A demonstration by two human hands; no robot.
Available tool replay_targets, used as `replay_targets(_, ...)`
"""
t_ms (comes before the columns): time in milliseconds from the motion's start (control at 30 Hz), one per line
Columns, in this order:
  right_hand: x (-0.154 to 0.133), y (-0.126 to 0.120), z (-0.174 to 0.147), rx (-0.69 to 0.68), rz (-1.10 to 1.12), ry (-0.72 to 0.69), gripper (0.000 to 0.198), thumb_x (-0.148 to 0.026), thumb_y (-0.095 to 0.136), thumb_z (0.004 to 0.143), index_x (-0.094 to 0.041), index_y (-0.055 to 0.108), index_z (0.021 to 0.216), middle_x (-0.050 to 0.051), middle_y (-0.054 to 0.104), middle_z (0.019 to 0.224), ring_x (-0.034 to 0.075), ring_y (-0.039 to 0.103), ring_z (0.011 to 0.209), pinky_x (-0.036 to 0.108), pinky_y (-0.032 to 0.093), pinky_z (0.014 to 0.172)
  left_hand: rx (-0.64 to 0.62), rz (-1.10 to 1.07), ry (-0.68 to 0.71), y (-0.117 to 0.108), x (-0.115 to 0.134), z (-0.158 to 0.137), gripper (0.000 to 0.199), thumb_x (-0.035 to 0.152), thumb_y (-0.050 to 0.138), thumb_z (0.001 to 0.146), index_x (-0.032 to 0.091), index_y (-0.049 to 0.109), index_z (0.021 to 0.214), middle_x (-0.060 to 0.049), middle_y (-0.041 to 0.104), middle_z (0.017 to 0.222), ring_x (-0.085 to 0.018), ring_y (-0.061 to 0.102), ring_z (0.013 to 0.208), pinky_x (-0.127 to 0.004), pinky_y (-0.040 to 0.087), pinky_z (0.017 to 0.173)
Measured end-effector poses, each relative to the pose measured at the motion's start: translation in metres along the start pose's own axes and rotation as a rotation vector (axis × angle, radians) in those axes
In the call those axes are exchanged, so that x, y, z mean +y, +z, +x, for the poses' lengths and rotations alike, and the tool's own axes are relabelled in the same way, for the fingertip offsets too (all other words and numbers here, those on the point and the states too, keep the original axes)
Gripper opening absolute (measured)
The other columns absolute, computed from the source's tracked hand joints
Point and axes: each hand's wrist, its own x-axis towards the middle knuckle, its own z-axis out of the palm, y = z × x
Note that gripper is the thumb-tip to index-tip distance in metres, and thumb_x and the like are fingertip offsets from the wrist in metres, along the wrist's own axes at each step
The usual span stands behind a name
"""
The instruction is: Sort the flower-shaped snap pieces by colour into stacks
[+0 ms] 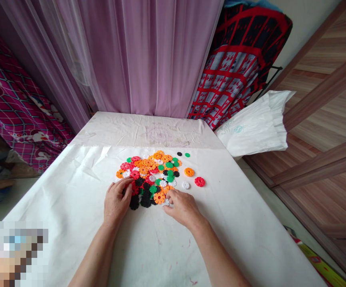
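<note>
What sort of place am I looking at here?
Probably a room in a home, though I can't be certain: there is a long purple curtain behind the cloth-covered table, a patterned magenta cloth hanging at the left, and wood-look panelling at the right.

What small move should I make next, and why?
I'd probably have the right hand draw the white disc right beside it over to the lone white disc. That one lies nearby, apart from the pile, and the two match in colour. Whether the grip is firm yet, I can't tell.
</note>
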Motion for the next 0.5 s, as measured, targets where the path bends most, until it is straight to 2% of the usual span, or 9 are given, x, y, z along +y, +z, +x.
replay_targets(133,0.005,-0.003,0.0,0.001,-0.006,0.015,0.012,-0.027,0.066,0.078,-0.023,0.064,0.089,0.0,0.072,0.088,0.017,0.065,0.081,0.026,0.037,0.067,-0.007,-0.004,-0.01,0.001,-0.001,0.0,0.032,0.042,0.046,0.09,0.028,0.072,0.102,-0.004,0.075,0.113,-0.024,0.069,0.105,-0.045,0.042,0.105)
replay_targets(233,0.024,-0.014,-0.001,0.019,0.017,0.088,0.012,-0.027,0.067,0.075,-0.024,0.065,0.087,-0.001,0.072,0.083,0.017,0.065,0.078,0.026,0.037,0.066,-0.008,-0.008,-0.009,0.001,-0.002,0.0,0.033,0.043,0.045,0.09,0.027,0.072,0.103,-0.004,0.075,0.114,-0.024,0.069,0.105,-0.045,0.042,0.106)
replay_targets(400,0.066,-0.028,0.004,0.196,0.012,0.277,0.015,-0.034,0.066,0.08,-0.025,0.066,0.092,-0.001,0.073,0.084,0.017,0.065,0.077,0.026,0.037,0.064,-0.005,-0.002,-0.008,0.001,-0.002,-0.001,0.032,0.043,0.046,0.09,0.028,0.072,0.102,-0.004,0.075,0.114,-0.024,0.068,0.106,-0.045,0.041,0.106)
replay_targets(500,0.077,-0.025,0.009,0.266,0.021,0.291,0.017,-0.037,0.064,0.081,-0.026,0.066,0.094,-0.002,0.073,0.084,0.017,0.066,0.079,0.027,0.038,0.064,-0.004,-0.007,0.0,0.0,-0.001,-0.001,0.032,0.044,0.046,0.091,0.028,0.072,0.101,-0.003,0.075,0.114,-0.023,0.068,0.104,-0.042,0.045,0.102)
